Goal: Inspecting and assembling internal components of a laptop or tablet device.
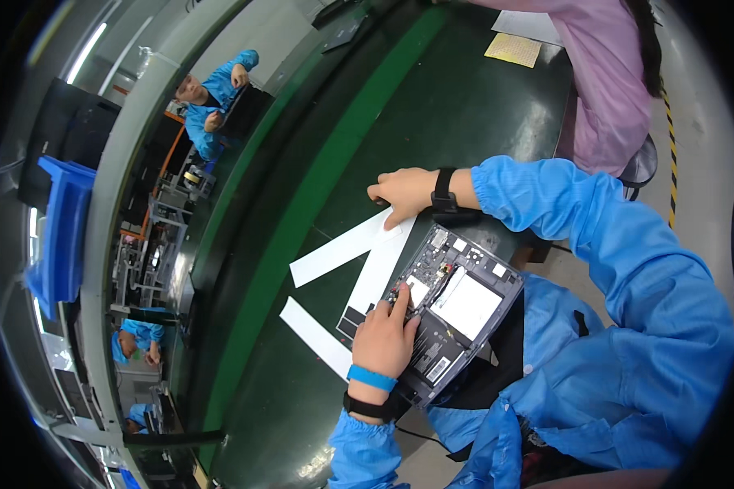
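Note:
An opened laptop base with its circuit board and inner parts exposed sits at the near edge of the green table, tilted in view. My left hand rests over its left part, fingers stretched out and spread across the board; what lies under the palm is hidden. Beyond the laptop, my right hand is on the upper ends of two white strips, its thumb lying on them and apart from the index finger. Another white strip lies left of my left hand, its lower end near that wrist.
The green table has a brighter green stripe. A person in a pink top sits at the far right beside papers. Across the table, a person in blue works. A blue bin is at the far left.

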`<action>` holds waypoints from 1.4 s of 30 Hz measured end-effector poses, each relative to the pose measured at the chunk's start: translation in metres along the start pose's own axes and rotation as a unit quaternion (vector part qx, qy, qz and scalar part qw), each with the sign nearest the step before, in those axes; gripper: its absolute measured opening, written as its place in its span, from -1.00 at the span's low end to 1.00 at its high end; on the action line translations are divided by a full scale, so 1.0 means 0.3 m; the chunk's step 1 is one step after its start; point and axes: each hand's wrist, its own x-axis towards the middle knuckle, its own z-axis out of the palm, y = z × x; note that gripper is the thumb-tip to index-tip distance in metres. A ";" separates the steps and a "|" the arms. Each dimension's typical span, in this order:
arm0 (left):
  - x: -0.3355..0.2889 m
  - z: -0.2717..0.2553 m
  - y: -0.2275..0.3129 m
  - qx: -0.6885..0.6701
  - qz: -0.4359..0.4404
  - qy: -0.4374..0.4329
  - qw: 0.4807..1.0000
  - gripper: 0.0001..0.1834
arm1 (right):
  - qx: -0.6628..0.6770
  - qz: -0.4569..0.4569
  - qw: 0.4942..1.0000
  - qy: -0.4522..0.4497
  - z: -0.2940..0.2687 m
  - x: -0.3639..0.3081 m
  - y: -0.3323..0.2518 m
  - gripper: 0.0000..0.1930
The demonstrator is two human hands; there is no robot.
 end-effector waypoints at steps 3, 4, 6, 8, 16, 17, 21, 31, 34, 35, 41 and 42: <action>-0.007 0.011 -0.027 -0.058 -0.011 -0.012 0.998 -0.44 | -0.011 -0.002 0.998 -0.056 0.000 0.041 -0.027 -0.57; -0.004 0.025 -0.037 -0.073 0.001 0.007 0.997 -0.43 | -0.006 0.001 0.998 -0.061 -0.002 0.040 -0.021 -0.57; 0.010 0.039 -0.018 -0.056 0.007 0.015 0.998 -0.40 | -0.008 -0.010 1.000 -0.009 0.029 0.023 0.048 -0.62; -0.012 0.041 0.013 -0.019 -0.004 0.032 0.999 -0.36 | 0.072 -0.020 0.997 0.028 0.002 -0.006 0.046 -0.67; -0.048 0.081 0.020 -0.006 -0.064 0.053 0.996 -0.33 | 0.242 0.073 0.883 0.395 -0.218 -0.514 0.023 -0.77; -0.048 0.058 0.040 0.007 -0.078 0.042 0.996 -0.36 | 0.353 0.136 0.847 0.374 -0.197 -0.645 0.167 -0.74; -0.010 0.049 0.076 0.022 -0.085 0.029 0.996 -0.38 | 0.472 0.235 0.740 0.417 0.120 -1.132 0.426 -0.65; -0.020 0.016 0.090 0.010 -0.098 0.009 0.995 -0.44 | 0.472 0.586 0.652 0.094 0.704 -1.523 0.480 -0.75; -0.006 0.028 0.093 0.070 -0.065 0.008 0.995 -0.37 | 0.433 0.588 0.652 0.203 0.690 -1.464 0.491 -0.75; 0.002 0.034 0.083 0.071 -0.059 0.003 0.996 -0.37 | 0.410 0.595 0.651 0.233 0.653 -1.411 0.474 -0.75; 0.023 0.032 0.106 0.037 -0.052 -0.010 0.998 -0.39 | 0.332 0.570 0.688 0.303 0.520 -1.217 0.522 -0.76; 0.024 0.030 0.112 0.041 -0.055 -0.012 0.998 -0.39 | 0.330 0.556 0.690 0.326 0.492 -1.192 0.521 -0.76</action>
